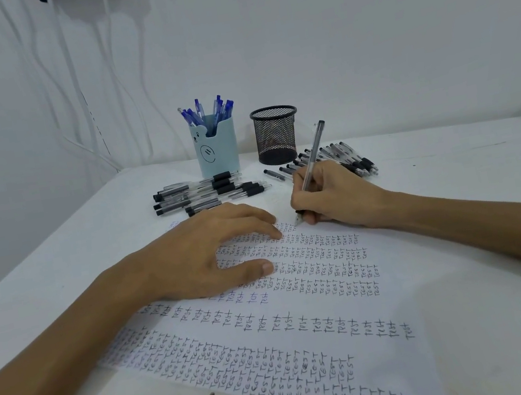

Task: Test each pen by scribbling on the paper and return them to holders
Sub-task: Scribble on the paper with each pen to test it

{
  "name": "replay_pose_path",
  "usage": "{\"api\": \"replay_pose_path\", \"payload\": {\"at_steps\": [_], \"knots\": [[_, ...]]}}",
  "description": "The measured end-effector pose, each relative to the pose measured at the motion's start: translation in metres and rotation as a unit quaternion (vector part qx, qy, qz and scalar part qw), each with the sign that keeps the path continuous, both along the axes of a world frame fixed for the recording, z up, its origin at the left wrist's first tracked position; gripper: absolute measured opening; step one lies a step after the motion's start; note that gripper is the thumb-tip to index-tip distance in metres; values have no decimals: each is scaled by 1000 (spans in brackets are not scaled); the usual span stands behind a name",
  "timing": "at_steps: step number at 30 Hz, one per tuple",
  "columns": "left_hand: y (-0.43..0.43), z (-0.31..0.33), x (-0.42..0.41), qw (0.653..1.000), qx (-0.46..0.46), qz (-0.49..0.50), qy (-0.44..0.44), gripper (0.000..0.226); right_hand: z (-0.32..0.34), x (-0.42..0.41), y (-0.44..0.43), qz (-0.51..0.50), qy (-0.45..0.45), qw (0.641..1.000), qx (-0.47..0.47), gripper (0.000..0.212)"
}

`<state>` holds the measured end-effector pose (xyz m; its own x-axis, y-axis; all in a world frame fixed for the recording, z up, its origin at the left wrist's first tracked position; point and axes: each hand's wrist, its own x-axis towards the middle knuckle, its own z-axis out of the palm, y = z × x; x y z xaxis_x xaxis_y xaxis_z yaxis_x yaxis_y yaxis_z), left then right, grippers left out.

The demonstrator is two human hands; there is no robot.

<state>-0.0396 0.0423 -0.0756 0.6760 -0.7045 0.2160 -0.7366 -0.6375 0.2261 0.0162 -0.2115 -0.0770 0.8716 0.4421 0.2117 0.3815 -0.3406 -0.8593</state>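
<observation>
A white sheet of paper (308,321) covered with rows of small "test" words lies on the table. My right hand (332,195) grips a black pen (313,156) with its tip on the paper's far edge. My left hand (199,253) rests on the paper with spread fingers, pressing it down. At the back, a light blue bear holder (218,152) contains several blue pens (207,112). Next to it on the right stands a black mesh holder (276,137), which looks empty.
Several black pens (209,192) lie in a pile in front of the blue holder. Another pile of black pens (346,156) lies right of the mesh holder, behind my right hand. White cables (113,84) hang down the wall at the back left. The table (472,160) is white.
</observation>
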Motion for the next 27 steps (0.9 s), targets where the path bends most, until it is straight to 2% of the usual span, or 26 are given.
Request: {"api": "replay_pose_path", "payload": {"at_steps": [13, 17, 20, 22, 25, 27], "knots": [[1, -2, 2, 1000, 7, 6, 0, 48, -1, 1, 1, -32, -21, 999, -22, 16], [5, -5, 8, 999, -20, 27, -14, 46, 4, 3, 1, -57, 91, 990, 93, 29], [12, -7, 15, 993, -37, 83, -74, 43, 7, 3, 1, -44, 145, 980, 132, 42], [20, -10, 21, 985, -43, 128, -108, 39, 4, 5, 0, -14, 126, 983, 131, 36], [32, -12, 29, 973, -48, 183, -132, 31, 2, 5, -3, 10, 80, 989, 128, 11], [37, -14, 34, 967, -45, 210, -138, 26, 4, 4, -2, 13, 82, 985, 149, 15]]}}
